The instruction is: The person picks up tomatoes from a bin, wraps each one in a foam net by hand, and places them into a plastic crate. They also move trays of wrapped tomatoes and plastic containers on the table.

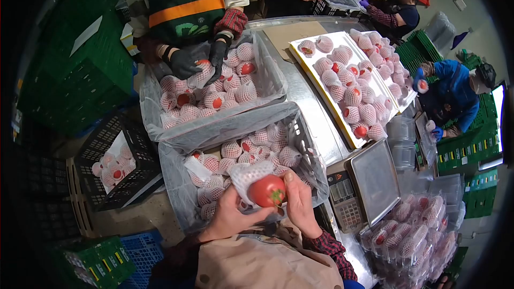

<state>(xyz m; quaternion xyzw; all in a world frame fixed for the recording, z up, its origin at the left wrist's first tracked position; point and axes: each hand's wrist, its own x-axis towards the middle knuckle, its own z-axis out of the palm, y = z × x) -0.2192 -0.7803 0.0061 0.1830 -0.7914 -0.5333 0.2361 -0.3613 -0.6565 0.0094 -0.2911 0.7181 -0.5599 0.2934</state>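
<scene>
A red tomato (266,190) with a green calyx is held in front of me, its calyx turned toward me. A white foam net sleeve (247,175) covers its far left side. My left hand (231,213) is closed around the tomato's left side and underside, against the sleeve. With thumb and fingers, my right hand (301,204) grips the tomato's right side. Both hands are above the near edge of a lined crate (179,195), which contains many tomatoes in foam nets (231,150).
Another lined crate (276,77) adjoins beyond, where a co-worker's gloved hands (195,63) hold a netted tomato. Right are a scale (375,182), trays of netted tomatoes (348,83) and stacked clear packs (409,235). A black crate (96,152) stands left. Other people work at the back.
</scene>
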